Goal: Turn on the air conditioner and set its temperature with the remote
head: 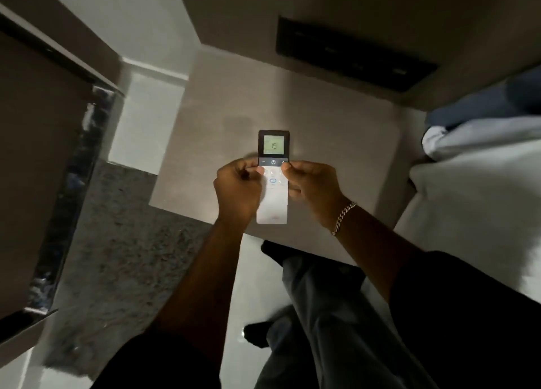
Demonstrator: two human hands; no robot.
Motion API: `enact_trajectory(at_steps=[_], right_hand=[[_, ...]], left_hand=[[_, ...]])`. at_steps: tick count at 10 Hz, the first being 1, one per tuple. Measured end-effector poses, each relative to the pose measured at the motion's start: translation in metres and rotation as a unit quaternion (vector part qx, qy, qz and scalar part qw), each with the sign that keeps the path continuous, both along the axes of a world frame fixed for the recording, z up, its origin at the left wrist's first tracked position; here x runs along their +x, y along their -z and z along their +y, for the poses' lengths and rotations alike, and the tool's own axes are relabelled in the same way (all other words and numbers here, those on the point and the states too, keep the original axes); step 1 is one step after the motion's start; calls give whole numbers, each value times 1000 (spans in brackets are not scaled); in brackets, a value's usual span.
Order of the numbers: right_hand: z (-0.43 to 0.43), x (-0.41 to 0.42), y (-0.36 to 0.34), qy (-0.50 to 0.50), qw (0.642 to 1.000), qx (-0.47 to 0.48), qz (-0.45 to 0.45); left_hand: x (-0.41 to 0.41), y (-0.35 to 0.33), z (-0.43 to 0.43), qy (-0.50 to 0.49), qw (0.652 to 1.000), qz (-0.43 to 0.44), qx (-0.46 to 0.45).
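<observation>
A slim white remote [272, 207] with a dark top is held upright at the middle of the view. Its lit screen [273, 145] reads 19, above a power button. My left hand [237, 188] grips the remote's left edge, thumb on the buttons just under the dark band. My right hand [314, 185], with a chain bracelet on the wrist, holds the right edge, thumb near the plus button. No air conditioner is in sight.
A beige bedside top [336, 160] lies under the remote, with a dark switch panel [351, 54] on the wall behind. A bed with white and blue bedding [480, 166] is at right. A dark-edged furniture panel [73, 166] stands at left. My legs and feet show below.
</observation>
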State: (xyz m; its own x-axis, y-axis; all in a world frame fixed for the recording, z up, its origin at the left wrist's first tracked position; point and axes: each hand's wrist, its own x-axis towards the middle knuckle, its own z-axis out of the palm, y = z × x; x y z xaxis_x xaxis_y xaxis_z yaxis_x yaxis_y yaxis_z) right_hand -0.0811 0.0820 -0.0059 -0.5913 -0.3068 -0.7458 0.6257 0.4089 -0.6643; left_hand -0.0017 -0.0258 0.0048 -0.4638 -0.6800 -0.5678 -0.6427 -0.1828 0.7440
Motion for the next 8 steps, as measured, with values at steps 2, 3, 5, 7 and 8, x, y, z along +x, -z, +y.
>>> enact_trajectory(at_steps=[2, 3, 5, 7, 8], right_hand=[[22, -7, 47, -70, 985, 139, 72], [21, -10, 56, -67, 979, 171, 93], [12, -18, 67, -100, 955, 239, 147], [10, -20, 70, -91, 944, 279, 153], [6, -19, 61, -92, 934, 297, 177]], left_hand=[[-11, 56, 23, 117, 985, -60, -113], [-18, 66, 22, 157, 973, -74, -152], [-29, 71, 22, 176, 959, -124, -186], [-21, 68, 20, 186, 967, -77, -154], [-10, 56, 23, 166, 973, -47, -152]])
